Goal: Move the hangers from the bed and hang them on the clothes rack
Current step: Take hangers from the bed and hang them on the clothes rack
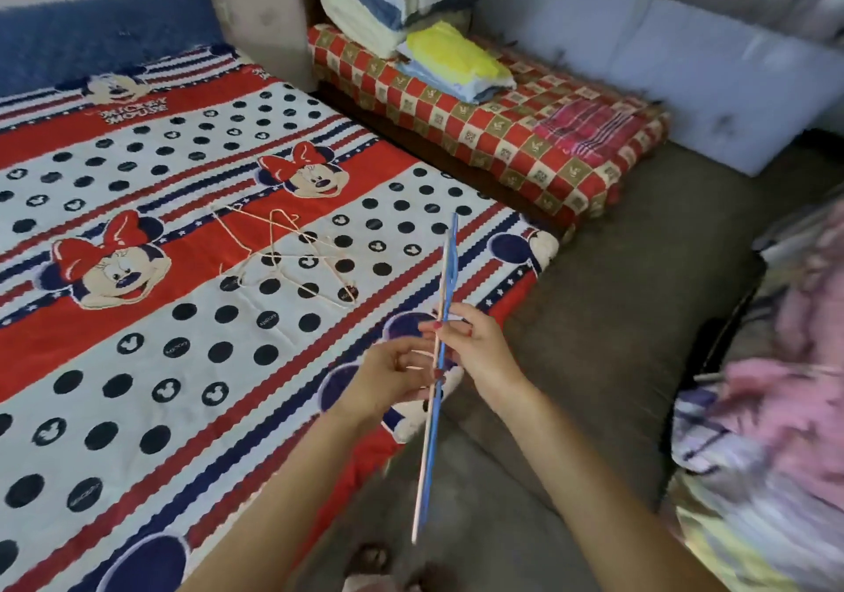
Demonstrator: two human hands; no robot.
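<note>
Both hands hold the same thin bundle of hangers: the right hand point(475, 349) pinches the blue hanger point(445, 299) near its middle, and the left hand point(397, 377) closes its fingers on it and on the pale hanger point(422, 468) just beside it. This bundle is seen edge-on, upright and a little tilted, above the bed's edge. More pale hangers point(292, 253) lie tangled on the bed point(137, 363), well apart from the hands. Folded clothes point(411, 20) rest on a checkered bench point(525, 144) behind.
</note>
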